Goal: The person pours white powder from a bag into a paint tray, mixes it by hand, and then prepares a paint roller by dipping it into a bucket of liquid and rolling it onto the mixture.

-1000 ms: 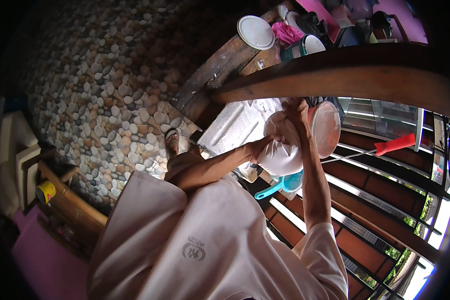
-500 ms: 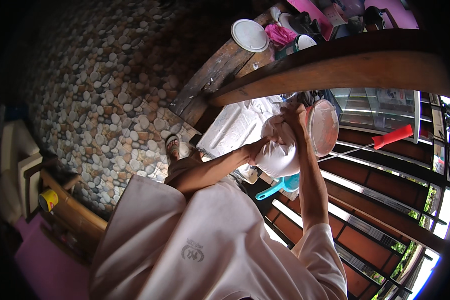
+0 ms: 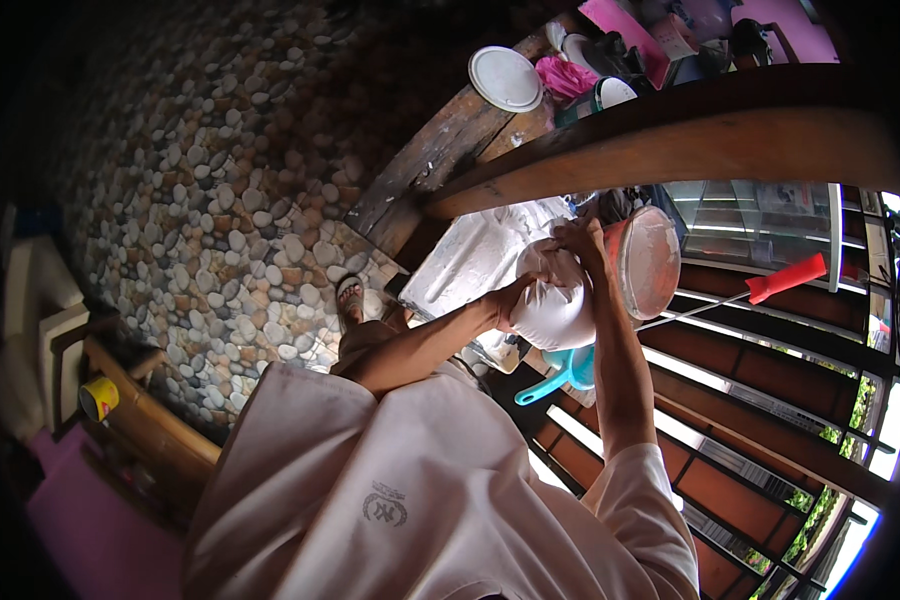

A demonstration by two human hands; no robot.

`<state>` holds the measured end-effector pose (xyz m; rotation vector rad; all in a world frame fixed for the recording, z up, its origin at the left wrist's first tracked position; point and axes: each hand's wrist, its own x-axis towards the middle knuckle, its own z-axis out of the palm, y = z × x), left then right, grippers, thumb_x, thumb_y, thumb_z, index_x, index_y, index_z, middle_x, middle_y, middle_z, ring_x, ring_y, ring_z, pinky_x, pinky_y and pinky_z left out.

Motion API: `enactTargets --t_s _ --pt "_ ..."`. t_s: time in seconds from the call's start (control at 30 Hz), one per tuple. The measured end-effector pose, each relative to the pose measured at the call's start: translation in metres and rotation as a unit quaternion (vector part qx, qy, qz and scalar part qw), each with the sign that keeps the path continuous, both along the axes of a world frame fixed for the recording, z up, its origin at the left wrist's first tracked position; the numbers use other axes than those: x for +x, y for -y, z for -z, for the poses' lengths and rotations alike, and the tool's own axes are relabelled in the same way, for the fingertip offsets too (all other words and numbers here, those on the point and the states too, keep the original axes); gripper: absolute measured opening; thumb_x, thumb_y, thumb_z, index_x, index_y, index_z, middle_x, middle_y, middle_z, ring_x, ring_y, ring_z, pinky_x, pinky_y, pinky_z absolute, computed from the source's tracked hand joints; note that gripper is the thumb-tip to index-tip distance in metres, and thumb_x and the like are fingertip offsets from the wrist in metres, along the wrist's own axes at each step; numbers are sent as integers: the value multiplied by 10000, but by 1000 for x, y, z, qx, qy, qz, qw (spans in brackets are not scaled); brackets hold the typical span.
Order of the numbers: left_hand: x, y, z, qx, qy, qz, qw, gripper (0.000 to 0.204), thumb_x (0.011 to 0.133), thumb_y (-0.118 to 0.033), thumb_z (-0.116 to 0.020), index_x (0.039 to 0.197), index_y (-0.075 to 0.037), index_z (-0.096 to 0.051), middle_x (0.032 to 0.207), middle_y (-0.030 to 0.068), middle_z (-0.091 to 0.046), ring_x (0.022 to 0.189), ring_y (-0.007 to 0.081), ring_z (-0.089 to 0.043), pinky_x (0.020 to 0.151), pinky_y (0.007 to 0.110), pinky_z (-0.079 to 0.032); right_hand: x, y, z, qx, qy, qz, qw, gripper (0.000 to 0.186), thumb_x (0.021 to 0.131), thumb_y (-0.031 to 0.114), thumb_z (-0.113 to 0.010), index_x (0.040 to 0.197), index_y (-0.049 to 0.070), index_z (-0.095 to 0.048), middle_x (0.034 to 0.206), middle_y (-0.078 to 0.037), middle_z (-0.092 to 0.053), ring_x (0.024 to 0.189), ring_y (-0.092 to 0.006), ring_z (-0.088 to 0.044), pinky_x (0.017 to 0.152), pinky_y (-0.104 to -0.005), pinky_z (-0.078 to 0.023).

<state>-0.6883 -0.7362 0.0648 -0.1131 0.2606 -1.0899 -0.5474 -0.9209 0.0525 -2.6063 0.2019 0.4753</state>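
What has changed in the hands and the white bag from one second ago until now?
Almost nothing changed. Both hands keep their hold on the white bag: the left hand at its side, the right hand at its gathered top, beside the red bucket. The view shifted slightly, as the head moved. The bucket, the red-handled tool and the blue scoop stayed in place.

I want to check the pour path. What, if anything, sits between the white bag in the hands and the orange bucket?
Nothing visible: the white bag, gripped by both hands, sits right beside the orange bucket.
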Motion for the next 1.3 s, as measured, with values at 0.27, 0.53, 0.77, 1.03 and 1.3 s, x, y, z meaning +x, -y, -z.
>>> enactTargets --t_s 0.27,0.53,0.77,1.03,1.3 --pt "6 -17 -27 -43 33 26 998 292 822 -326 -559 969 -86 -635 939 42 -666 838 173 -636 839 365 -492 -12 2 -34 2 140 -129 982 179 709 205 -619 665 35 -655 604 -122 -604 549 -186 -563 522 -316 -443" --pt "8 -31 -14 74 126 61 987 290 794 -306 -585 956 -68 -620 873 50 -666 761 155 -650 728 325 -535 -33 -50 -67 64 51 96 992 204 757 178 -613 687 -10 -647 647 -117 -623 601 -162 -595 557 -337 -452" --pt "-16 -45 -21 309 286 152 894 357 699 -273 -672 952 -23 -642 927 85 -651 821 167 -609 787 309 -477 -105 -75 -132 176 242 137 944 246 817 180 -621 671 9 -521 611 -15 -489 580 -85 -371 512 -294 -312" --pt "-40 -127 -60 487 510 179 686 520 565 -322 -718 943 22 -621 901 159 -639 837 242 -595 725 309 -471 -185 -131 -182 344 253 221 877 137 818 92 -657 741 17 -572 691 32 -527 640 -44 -410 586 -208 -307" --pt "-56 -258 -91 521 472 127 700 593 598 -80 -694 1143 -45 -464 976 47 -522 923 166 -506 830 292 -420 -224 -247 -219 409 173 162 882 176 809 47 -657 961 -40 -654 849 -56 -674 755 -75 -574 693 -220 -448"
